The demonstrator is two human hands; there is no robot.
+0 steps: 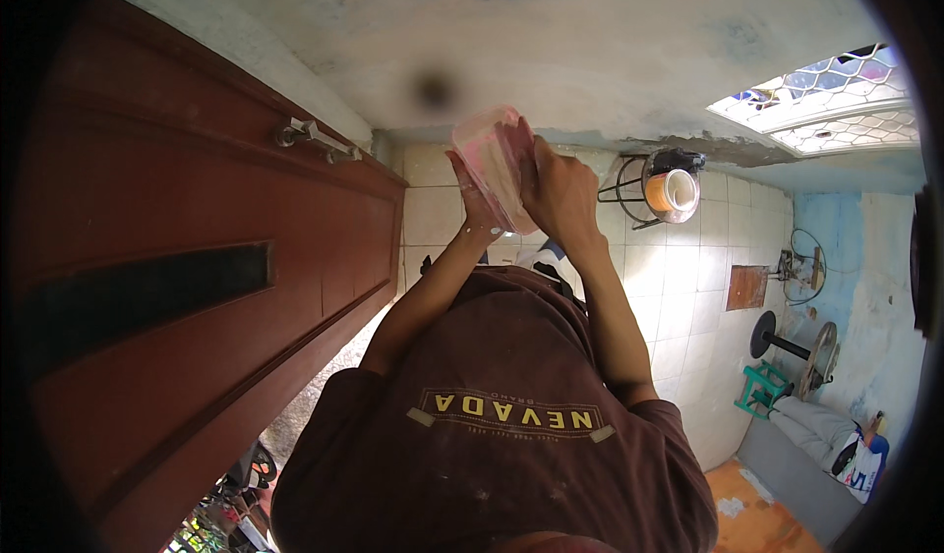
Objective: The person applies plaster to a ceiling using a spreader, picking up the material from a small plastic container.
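Observation:
A pink, translucent plastic container [488, 155] is held up near the middle of the view, tilted, in front of the pale wall. My left hand [472, 197] grips it from the left side, its thumb showing along the edge. My right hand [559, 187] is closed on the container's right side, with its fingertips partly hidden at or inside it. Whether anything else is in those fingers, I cannot make out. My feet show partly below the container on the white floor tiles.
A red-brown door [167, 288] with a handle [315, 143] stands at left. At right are a round stool [629, 194] with an orange-and-white bucket [671, 192], a barred window [826, 111], a black pedestal [787, 345], a green stool [758, 388] and a reclining person's grey-clad legs [816, 427].

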